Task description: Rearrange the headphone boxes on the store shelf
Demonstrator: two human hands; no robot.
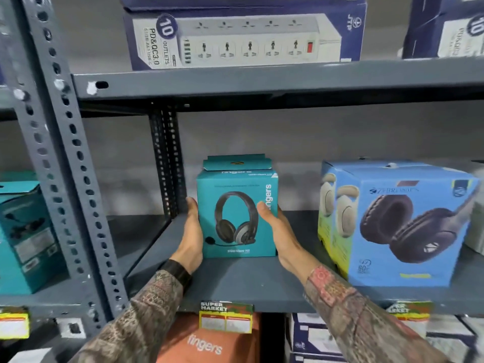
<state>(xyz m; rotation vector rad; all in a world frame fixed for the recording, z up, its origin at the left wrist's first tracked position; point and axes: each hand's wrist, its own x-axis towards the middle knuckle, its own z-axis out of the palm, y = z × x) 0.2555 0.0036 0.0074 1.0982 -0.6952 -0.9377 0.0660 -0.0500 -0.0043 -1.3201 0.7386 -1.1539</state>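
Note:
A teal headphone box [237,214] printed with a black headset stands upright on the grey shelf [235,284], left of middle. My left hand [190,237] lies flat against its left side. My right hand [275,229] presses on its right side, with the thumb on the front face. Both hands grip the box between them. A larger blue headphone box [403,226] stands to the right on the same shelf, apart from the teal one. Another teal box [23,239] sits in the neighbouring bay at the far left.
A perforated steel upright [70,163] divides the bays on the left. The shelf above [262,79] carries power strip boxes [243,38]. A price tag [226,317] hangs on the shelf's front edge. An orange box [207,341] and dark blue boxes [314,339] sit below.

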